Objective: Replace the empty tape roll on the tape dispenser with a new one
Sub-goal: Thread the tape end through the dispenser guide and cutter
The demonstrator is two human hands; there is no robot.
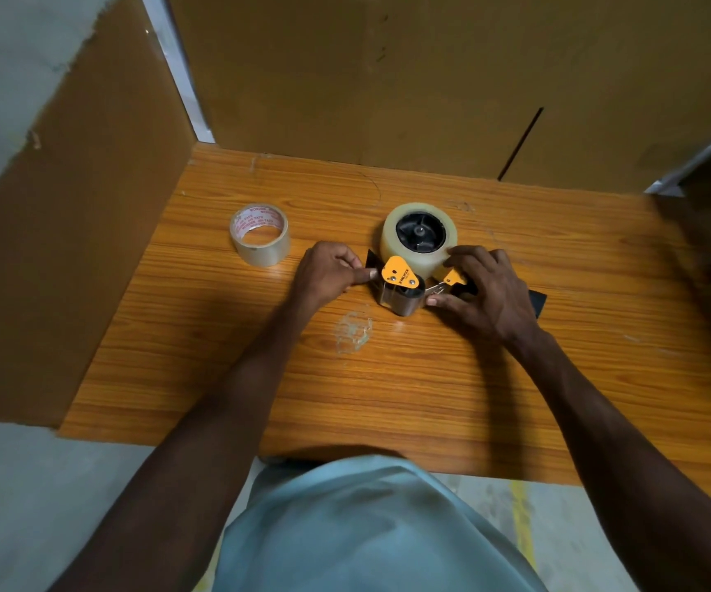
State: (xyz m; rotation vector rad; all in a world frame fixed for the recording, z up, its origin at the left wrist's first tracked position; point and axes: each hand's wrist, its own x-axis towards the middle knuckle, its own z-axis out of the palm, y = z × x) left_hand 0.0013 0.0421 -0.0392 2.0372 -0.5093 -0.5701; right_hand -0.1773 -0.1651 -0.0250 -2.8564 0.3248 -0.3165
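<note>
**Both hands on the dispenser, full roll seated**

The tape dispenser point(405, 279) lies on its side mid-table point(430, 399), a thick clear tape roll point(418, 239) sitting on its black hub. The left hand point(324, 273) comes in from nine o'clock, thumb and fingers pinched at the orange front plate. The right hand point(488, 292) clamps the handle end at three o'clock, fingertips touching the roll's edge. Over at ten o'clock, well apart, a thin roll point(260, 235) with a red-printed core rests flat. Cardboard walls point(430, 79) stand behind.
</note>
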